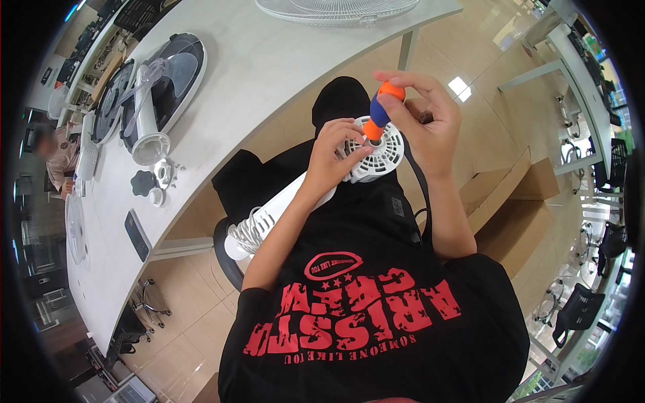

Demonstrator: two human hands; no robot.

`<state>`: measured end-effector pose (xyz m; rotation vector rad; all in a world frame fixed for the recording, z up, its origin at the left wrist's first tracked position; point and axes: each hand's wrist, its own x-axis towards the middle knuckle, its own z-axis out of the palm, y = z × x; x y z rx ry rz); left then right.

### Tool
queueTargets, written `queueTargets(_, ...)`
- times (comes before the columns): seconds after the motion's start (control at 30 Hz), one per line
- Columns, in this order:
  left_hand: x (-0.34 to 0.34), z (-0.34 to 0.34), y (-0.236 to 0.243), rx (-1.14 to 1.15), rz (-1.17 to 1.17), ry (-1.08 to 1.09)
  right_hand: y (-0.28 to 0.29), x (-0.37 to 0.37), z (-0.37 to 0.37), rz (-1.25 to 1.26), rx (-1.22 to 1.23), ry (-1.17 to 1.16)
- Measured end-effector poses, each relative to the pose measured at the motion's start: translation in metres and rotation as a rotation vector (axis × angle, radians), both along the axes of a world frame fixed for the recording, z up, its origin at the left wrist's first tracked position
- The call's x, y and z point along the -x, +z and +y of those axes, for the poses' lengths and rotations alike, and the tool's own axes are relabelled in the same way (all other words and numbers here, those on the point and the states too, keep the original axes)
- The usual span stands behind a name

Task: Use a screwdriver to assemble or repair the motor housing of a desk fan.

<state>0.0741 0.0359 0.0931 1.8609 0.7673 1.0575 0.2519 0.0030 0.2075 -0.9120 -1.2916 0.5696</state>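
Observation:
My right hand (430, 127) pinches the thick handle of an orange and blue screwdriver (378, 113), which tilts down toward a white fan's motor housing (390, 158). The round, slotted housing lies on my lap. Curled over its left side is my left hand (330, 153), with thumb and fingertips close to the screwdriver's lower end. The tip itself is hidden. A white fan stem (285, 200) runs from the housing toward the lower left under my left forearm. Near its far end hangs a bundled white cord (248, 228).
On the white table (269, 60) lie a wire fan grille (336, 9), dark round bases (185, 60), a white tube (146, 124), a dark knob (142, 183) and a black handheld device (137, 235). An open cardboard box (514, 208) stands right. Another person (62, 151) sits far left.

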Motion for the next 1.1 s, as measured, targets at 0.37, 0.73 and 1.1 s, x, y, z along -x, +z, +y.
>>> queueTargets(0.37, 0.007, 0.003, -0.012, -0.171, 0.011, -0.065, 0.000, -0.001, 0.002, -0.137, -0.136, -0.042)
queueTargets(0.73, 0.001, -0.007, -0.003, -0.015, -0.006, 0.060, 0.002, 0.007, -0.003, -0.078, 0.011, -0.038)
queueTargets(1.1, -0.001, -0.008, 0.000, -0.141, 0.043, 0.044, -0.005, 0.003, 0.002, -0.230, -0.098, -0.187)
